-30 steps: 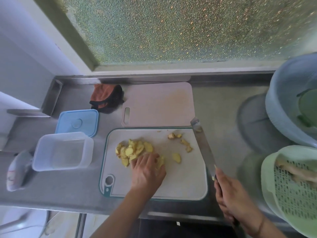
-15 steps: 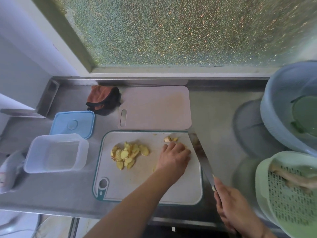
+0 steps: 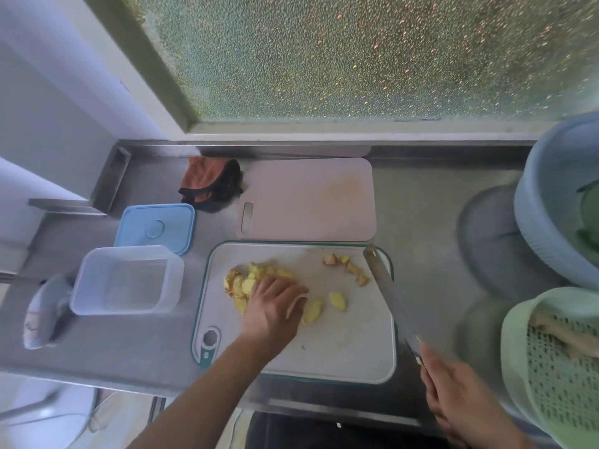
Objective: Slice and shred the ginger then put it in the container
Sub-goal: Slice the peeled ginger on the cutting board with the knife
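The left hand [image 3: 272,306] lies palm-down on the white cutting board [image 3: 340,348], its fingers loosely curved over the near edge of the heap of ginger slices [image 3: 246,281] and touching it; whether they pinch a slice I cannot tell. Half a second ago that hand was over at the right side of the board among the stray pieces; now it is back at the heap, with two loose slices [image 3: 324,306] lying just beside it. I take this as gathering: the slicing looks done and the slices are being stacked for shredding, which has not begun.

The right hand [image 3: 460,396] has its fingers wrapped around the handle of the cleaver [image 3: 385,293], whose blade is parked along the board's right edge, pointing away from the person, well apart from the left hand. It has hardly moved over the last second.

A few knobbly ginger offcuts [image 3: 350,268] sit near the blade's far end. The clear plastic container [image 3: 126,281] stands empty just left of the board, its blue lid [image 3: 155,228] behind it, so a sweep leftward has a short path. The board's middle and near half are bare, good room for chopping. To the right, the green colander [image 3: 551,367] holding an unpeeled ginger root [image 3: 564,335] crowds the knife hand.
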Tool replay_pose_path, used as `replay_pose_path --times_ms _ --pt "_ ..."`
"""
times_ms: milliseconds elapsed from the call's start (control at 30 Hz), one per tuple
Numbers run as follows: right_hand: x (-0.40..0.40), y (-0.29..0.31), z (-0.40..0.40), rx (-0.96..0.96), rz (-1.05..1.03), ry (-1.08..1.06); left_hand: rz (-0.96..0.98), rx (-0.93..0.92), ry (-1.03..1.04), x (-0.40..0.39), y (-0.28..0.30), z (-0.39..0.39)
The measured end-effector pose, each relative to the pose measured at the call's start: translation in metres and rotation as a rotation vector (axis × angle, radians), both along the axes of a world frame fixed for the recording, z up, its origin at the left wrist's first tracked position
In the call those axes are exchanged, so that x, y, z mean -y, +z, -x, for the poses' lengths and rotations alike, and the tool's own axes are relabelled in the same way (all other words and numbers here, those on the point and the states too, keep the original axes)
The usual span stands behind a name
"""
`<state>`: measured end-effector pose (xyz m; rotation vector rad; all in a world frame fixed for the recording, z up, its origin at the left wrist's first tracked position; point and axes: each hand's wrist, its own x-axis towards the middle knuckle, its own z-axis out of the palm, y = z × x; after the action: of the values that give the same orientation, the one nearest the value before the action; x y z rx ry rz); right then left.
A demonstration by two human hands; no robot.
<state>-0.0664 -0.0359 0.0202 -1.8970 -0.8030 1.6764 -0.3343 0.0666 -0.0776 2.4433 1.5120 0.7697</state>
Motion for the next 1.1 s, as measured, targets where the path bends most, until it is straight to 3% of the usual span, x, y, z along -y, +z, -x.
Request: replay_pose_path --times_ms 167,333,567,767,833,967,1100 --pt "-0.004 0.003 0.009 -0.031 0.028 -0.024 0.129 -0.054 -0.053 0.011 -0.003 -0.055" --pt "-0.007 0.004 0.009 -0.02 0.036 -0.017 0.051 -0.18 -0.056 0.018 -0.007 -0.071" --pt "-0.006 0.003 0.01 -0.003 0.042 0.034 0.044 0.049 -0.168 0.015 -0.002 -0.043" --pt "-0.005 0.003 0.01 0.018 0.042 0.038 0.075 0.115 -0.23 0.026 -0.009 -0.005" --pt "-0.004 0.003 0.01 0.018 0.039 0.033 0.039 0.135 -0.198 0.029 -0.011 -0.003" --pt "-0.003 0.004 0.01 -0.004 0.055 0.024 0.041 0.202 0.074 0.03 -0.009 -0.008" --pt "-0.002 0.002 0.012 -0.018 0.069 0.018 0.085 0.096 0.069 0.031 -0.007 -0.032"
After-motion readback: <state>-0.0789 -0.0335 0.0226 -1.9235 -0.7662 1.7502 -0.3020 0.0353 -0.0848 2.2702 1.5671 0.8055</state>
